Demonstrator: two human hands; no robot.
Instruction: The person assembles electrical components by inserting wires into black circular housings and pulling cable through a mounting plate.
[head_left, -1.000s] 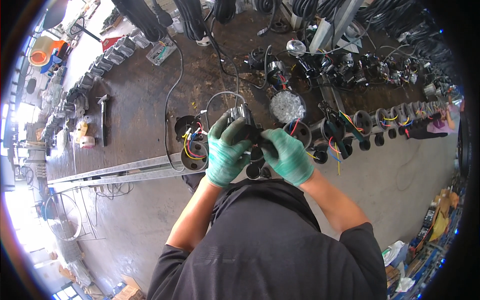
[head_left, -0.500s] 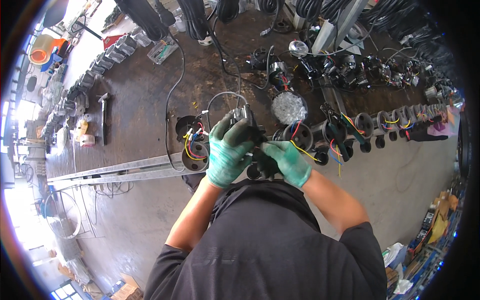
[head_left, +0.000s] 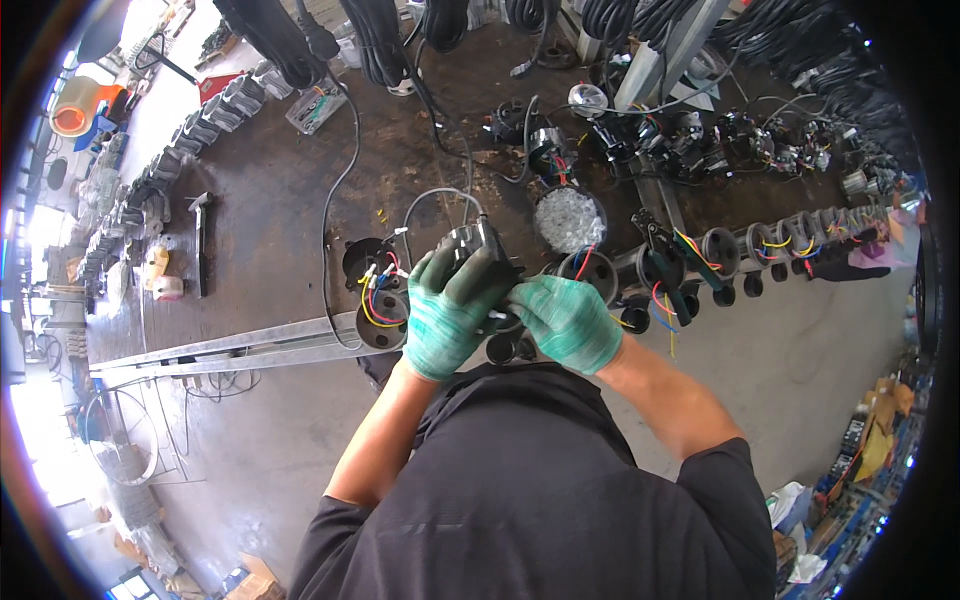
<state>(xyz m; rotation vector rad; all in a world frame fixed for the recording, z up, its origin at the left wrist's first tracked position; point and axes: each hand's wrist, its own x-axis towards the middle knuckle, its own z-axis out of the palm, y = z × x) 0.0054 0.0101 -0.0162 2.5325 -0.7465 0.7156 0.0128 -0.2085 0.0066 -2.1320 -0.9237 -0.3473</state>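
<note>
Scuffed and dark brown, the worktop [head_left: 262, 190] carries a hammer [head_left: 201, 245] at left and a round pile of clear pieces [head_left: 569, 220] farther right. Over its near edge, close together, the left hand [head_left: 450, 308] clamps a metal-and-black cylindrical part [head_left: 478, 238]; the right hand [head_left: 568, 318] bunches its fingers beside it, their grip unclear.

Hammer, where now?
Head view, left side: the hammer lies on the dark bench, left of the left hand and just right of a small yellow object.
</note>
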